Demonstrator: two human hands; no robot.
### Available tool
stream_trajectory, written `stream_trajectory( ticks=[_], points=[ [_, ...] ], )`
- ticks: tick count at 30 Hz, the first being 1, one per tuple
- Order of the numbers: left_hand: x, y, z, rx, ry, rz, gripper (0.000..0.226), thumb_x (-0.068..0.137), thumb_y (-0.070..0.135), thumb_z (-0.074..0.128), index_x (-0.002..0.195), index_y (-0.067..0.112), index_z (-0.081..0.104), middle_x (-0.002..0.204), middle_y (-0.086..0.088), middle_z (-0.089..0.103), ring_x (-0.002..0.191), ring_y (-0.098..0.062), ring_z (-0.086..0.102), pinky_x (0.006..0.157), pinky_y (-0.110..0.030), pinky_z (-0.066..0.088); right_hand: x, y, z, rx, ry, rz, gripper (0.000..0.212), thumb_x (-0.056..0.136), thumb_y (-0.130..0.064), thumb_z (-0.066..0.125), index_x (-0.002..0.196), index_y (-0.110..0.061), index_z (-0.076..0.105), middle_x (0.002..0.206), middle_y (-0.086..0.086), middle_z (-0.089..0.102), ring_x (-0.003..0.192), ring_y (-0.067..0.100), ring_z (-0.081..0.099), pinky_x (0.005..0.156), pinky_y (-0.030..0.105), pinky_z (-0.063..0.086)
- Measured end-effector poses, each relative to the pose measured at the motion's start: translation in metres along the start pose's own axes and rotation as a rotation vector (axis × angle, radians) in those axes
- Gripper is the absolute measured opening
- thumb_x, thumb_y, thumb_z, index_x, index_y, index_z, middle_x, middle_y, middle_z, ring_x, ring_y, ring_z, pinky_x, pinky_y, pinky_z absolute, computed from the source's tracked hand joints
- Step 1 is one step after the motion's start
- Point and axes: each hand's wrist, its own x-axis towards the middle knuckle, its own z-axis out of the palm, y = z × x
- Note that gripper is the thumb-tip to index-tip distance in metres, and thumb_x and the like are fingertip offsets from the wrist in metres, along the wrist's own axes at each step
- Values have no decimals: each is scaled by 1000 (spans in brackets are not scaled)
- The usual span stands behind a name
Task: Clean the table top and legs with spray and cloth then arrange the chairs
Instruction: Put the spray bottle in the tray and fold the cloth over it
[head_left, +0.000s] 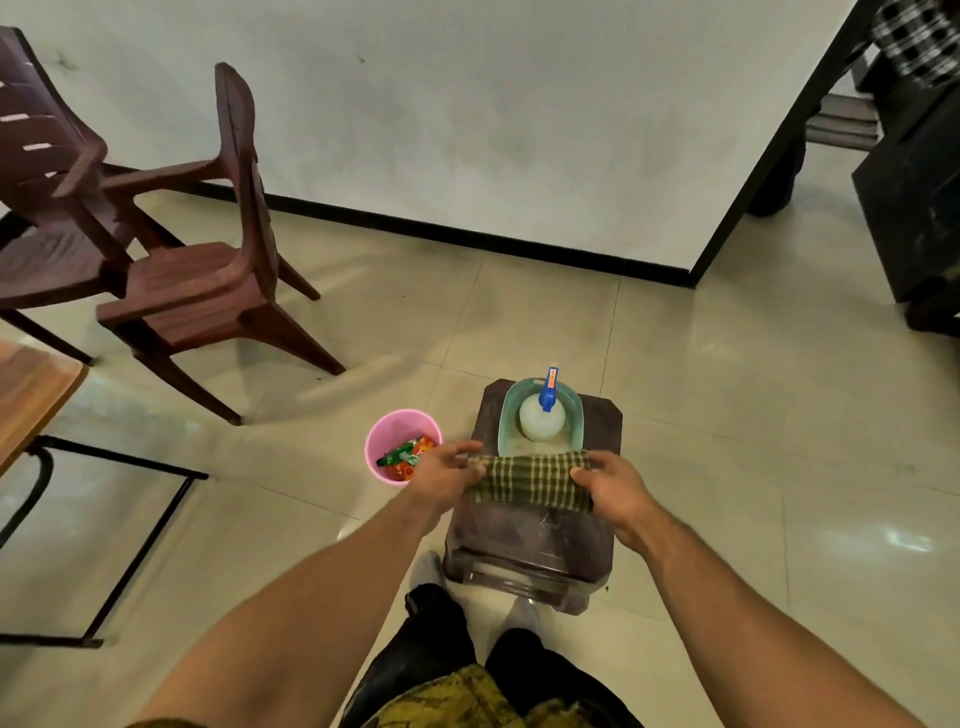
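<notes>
Two hands, left hand and right hand, pinch checked cloth ends over stool. Spray bottle in teal basket on stool, behind cloth. Pink bin just left of stool; chairs farther left.

1 view only: head-worn, wide-angle, facing forward and steeply down. The lens sits above the person's own legs and socked feet, which fill the bottom edge. Both forearms run up from the lower corners and are nearest the lens. Left hand and right hand meet near frame centre, each gripping an end of the cloth over the stool. Mid-range: pink bin on the floor. Farther off, upper left: brown chair. Wall spans the top. Bench corner is cut by the left edge. Straight lines bow toward the frame edges.
</notes>
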Motion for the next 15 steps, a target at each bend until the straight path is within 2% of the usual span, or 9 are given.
stream_trajectory(
  ticks=[2, 3, 4, 6, 7, 9, 10, 12, 15],
  points=[
    [-2, 8, -1, 77, -3, 50, 38, 88, -11, 67, 122, 8, 69, 111, -8, 67, 87, -10, 64, 57, -13, 53, -1, -3, -1, -23, 30, -52, 60, 96, -7, 62, 149, -22, 39, 104, 3, 67, 100, 21, 67, 94, 46, 57],
    [-1, 10, -1, 114, -9, 65, 42, 86, -12, 69, 123, 8, 69, 113, -7, 66, 88, -9, 64, 58, -11, 53, -3, -5, -1, -45, 37, -94, 57, 96, -7, 62, 146, -27, 44, 104, 4, 68, 98, 22, 68, 92, 46, 58],
    [1, 11, -2, 147, -16, 77, 46, 83, -13, 71, 124, 10, 69, 116, -5, 65, 92, -9, 64, 60, -10, 53, -3, -7, -1, -78, 43, -145, 46, 96, -7, 62, 135, -30, 56, 105, 6, 70, 98, 22, 68, 91, 44, 58],
    [3, 12, -3, 262, -10, 118, 53, 79, -13, 74, 123, 15, 70, 119, -2, 64, 102, -12, 63, 61, -7, 52, -3, -10, -3, -154, 27, -225, 27, 95, -8, 64, 112, -27, 71, 110, 4, 71, 103, 19, 67, 97, 41, 56],
    [3, 12, -3, 354, -5, 150, 53, 79, -13, 74, 123, 17, 71, 119, 0, 65, 105, -14, 63, 61, -5, 51, -3, -10, -5, -181, 2, -246, 25, 92, -8, 68, 112, -22, 73, 111, 1, 71, 105, 17, 67, 99, 40, 54],
    [3, 13, -3, 563, 0, 220, 51, 83, -10, 71, 124, 20, 70, 117, 3, 67, 105, -12, 60, 61, -5, 50, -1, -11, -8, -267, -64, -267, 44, 82, -12, 80, 124, -15, 68, 117, -1, 69, 107, 14, 65, 101, 40, 53],
    [2, 15, -2, 660, 8, 254, 50, 86, -8, 69, 126, 22, 69, 118, 4, 67, 103, -10, 59, 65, -6, 49, -1, -12, -8, -345, -79, -287, 57, 76, -15, 85, 129, -14, 65, 120, -2, 67, 109, 13, 64, 102, 38, 52],
    [-1, 19, 2, 820, 30, 307, 46, 90, -3, 65, 128, 24, 68, 118, 5, 68, 102, -10, 60, 84, -12, 47, -2, -12, -6, -549, -70, -351, 67, 72, -17, 88, 133, -15, 62, 121, -2, 67, 107, 13, 62, 101, 31, 50],
    [0, 23, 5, 1025, 28, 347, 39, 93, 6, 60, 128, 24, 68, 122, 0, 67, 112, -21, 64, 105, -35, 50, -4, -11, -1, -877, -37, -462, 46, 79, -22, 79, 124, -22, 68, 113, -2, 72, 98, 15, 65, 89, 28, 52]
  ],
)
